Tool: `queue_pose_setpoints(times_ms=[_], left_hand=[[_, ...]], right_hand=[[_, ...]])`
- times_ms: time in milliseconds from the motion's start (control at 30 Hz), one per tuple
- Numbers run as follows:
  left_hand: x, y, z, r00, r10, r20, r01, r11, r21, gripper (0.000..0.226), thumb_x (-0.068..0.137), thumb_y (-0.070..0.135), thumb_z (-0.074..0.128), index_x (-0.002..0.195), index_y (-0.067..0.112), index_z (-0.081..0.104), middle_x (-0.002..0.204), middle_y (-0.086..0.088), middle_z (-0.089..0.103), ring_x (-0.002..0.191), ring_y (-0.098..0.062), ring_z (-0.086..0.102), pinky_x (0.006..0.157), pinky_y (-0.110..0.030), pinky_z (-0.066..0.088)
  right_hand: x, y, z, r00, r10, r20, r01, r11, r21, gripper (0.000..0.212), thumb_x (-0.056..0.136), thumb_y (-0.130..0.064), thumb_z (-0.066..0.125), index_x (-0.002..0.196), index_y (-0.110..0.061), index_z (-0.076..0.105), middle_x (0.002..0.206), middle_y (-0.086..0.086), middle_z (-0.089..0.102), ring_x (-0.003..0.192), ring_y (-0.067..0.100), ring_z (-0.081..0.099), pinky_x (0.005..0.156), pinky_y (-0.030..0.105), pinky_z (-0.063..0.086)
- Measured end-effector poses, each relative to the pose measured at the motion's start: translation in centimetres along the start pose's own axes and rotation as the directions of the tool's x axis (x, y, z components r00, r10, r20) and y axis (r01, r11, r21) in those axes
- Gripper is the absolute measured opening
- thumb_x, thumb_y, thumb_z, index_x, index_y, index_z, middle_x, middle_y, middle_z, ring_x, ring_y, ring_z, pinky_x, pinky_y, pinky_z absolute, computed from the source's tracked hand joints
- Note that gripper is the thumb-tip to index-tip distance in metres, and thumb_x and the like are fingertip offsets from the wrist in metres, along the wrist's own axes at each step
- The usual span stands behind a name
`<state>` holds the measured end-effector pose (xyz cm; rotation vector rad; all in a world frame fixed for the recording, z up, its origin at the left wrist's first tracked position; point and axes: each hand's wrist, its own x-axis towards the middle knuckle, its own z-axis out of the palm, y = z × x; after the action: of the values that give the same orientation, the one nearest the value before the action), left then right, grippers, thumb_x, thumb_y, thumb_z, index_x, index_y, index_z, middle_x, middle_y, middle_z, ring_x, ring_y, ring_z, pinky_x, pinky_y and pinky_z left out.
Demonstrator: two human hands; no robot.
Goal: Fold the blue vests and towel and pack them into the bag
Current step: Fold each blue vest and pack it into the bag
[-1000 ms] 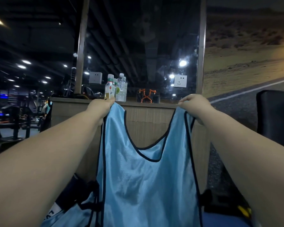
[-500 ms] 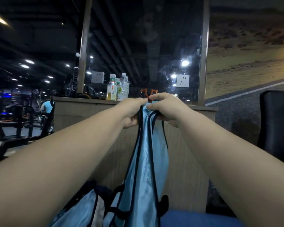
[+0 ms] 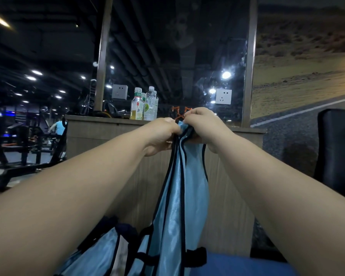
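Observation:
A light blue vest [image 3: 179, 196] with black trim hangs in the air in front of me, folded lengthwise into a narrow strip. My left hand [image 3: 161, 134] and my right hand [image 3: 201, 124] touch each other at its top and both pinch the shoulder straps together. More blue fabric with black trim [image 3: 104, 248] lies bunched at the bottom left, beside dark straps [image 3: 195, 255]. I see no towel and cannot make out a bag.
A wooden counter [image 3: 100, 132] stands just behind the vest, with drink bottles [image 3: 143, 104] and a glass panel with sockets on top. A black chair back [image 3: 337, 148] is at the right. Gym machines [image 3: 18, 136] fill the left. A blue surface [image 3: 237, 265] lies below.
One second ago my hands held the vest spread wide by its shoulders. They came together, folding the vest in half lengthwise, and have since risen slightly.

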<state>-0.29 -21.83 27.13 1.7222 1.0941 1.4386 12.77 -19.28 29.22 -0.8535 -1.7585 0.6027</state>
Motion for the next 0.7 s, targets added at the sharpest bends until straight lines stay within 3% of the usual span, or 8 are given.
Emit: queue_pose_setpoints(times_ms=[33,100,167,333,433,533,633,700], left_hand=[[0.0,-0.1,-0.1,1.0,0.008,0.0,-0.008,1.0,-0.01,0.02,0.091,-0.003,0.045,0.1,0.011,0.055,0.089,-0.007,0.062,0.08,-0.017,0.059,0.062,-0.024,0.048],[0.0,-0.3,-0.5,0.999,0.032,0.017,-0.031,0.999,-0.034,0.024,0.088,-0.003,0.046,0.106,0.011,0.054,0.089,-0.004,0.064,0.083,-0.015,0.061,0.069,-0.026,0.047],[0.0,-0.5,-0.8,0.994,0.069,0.081,-0.067,0.997,-0.035,0.027,0.082,-0.005,0.052,0.103,0.011,0.054,0.086,-0.002,0.064,0.081,-0.012,0.063,0.071,-0.024,0.049],[0.0,-1.2,-0.8,0.96,0.167,0.223,-0.16,0.986,-0.05,0.038,0.07,-0.004,0.068,0.106,0.007,0.064,0.098,-0.009,0.07,0.095,-0.019,0.069,0.089,-0.03,0.054],[0.0,-1.4,-0.6,0.961,0.221,0.165,-0.22,0.975,-0.029,0.032,0.072,-0.002,0.069,0.104,0.001,0.065,0.098,-0.013,0.068,0.095,-0.022,0.068,0.088,-0.029,0.054],[0.0,-1.4,-0.3,0.965,0.247,0.087,-0.251,0.968,0.027,0.021,0.083,-0.012,0.062,0.098,0.002,0.064,0.094,-0.012,0.066,0.093,-0.022,0.066,0.087,-0.026,0.053],[0.0,-1.4,-0.3,0.978,0.21,0.009,-0.21,0.976,0.053,0.03,0.084,-0.017,0.056,0.097,0.009,0.061,0.088,-0.007,0.066,0.087,-0.017,0.065,0.082,-0.025,0.052],[0.2,-1.8,-0.5,0.986,0.168,-0.015,-0.165,0.981,0.106,0.034,0.074,-0.012,0.061,0.105,0.004,0.059,0.093,-0.012,0.065,0.089,-0.023,0.064,0.082,-0.033,0.051]], right_hand=[[-0.2,-0.4,0.0,0.998,0.044,0.044,-0.046,0.998,0.05,0.027,0.086,-0.012,0.052,0.109,-0.009,0.065,0.093,0.01,0.064,0.08,0.025,0.064,0.085,0.047,0.058],[-0.5,-0.5,-0.1,0.993,0.048,0.106,-0.057,0.995,0.085,0.038,0.088,0.001,0.044,0.115,-0.015,0.064,0.092,0.012,0.065,0.078,0.028,0.065,0.082,0.041,0.059],[-0.6,0.1,-0.3,0.989,-0.084,0.125,0.092,0.994,-0.055,0.045,0.084,0.003,0.05,0.114,-0.026,0.067,0.099,0.005,0.068,0.089,0.023,0.069,0.079,0.037,0.061],[-0.6,0.7,-0.4,0.969,-0.219,0.113,0.245,0.901,-0.357,0.037,0.081,-0.018,0.069,0.115,-0.034,0.067,0.084,-0.014,0.055,0.076,0.001,0.053,0.066,0.02,0.045],[-0.5,0.9,0.0,0.964,-0.266,0.014,0.255,0.907,-0.335,0.021,0.08,-0.024,0.075,0.099,-0.027,0.068,0.08,-0.014,0.057,0.073,0.001,0.052,0.06,0.015,0.039],[-0.2,1.2,0.5,0.956,-0.289,-0.05,0.255,0.902,-0.348,0.014,0.08,-0.027,0.076,0.083,-0.022,0.063,0.077,-0.012,0.057,0.07,0.0,0.051,0.056,0.017,0.038],[0.0,1.3,0.8,0.953,-0.293,-0.072,0.247,0.894,-0.373,0.015,0.08,-0.027,0.074,0.077,-0.021,0.06,0.079,-0.007,0.059,0.068,0.004,0.051,0.053,0.019,0.037],[0.1,1.4,0.8,0.954,-0.282,-0.101,0.228,0.903,-0.364,0.014,0.081,-0.027,0.072,0.077,-0.02,0.06,0.083,-0.004,0.06,0.067,0.005,0.051,0.052,0.021,0.037]])
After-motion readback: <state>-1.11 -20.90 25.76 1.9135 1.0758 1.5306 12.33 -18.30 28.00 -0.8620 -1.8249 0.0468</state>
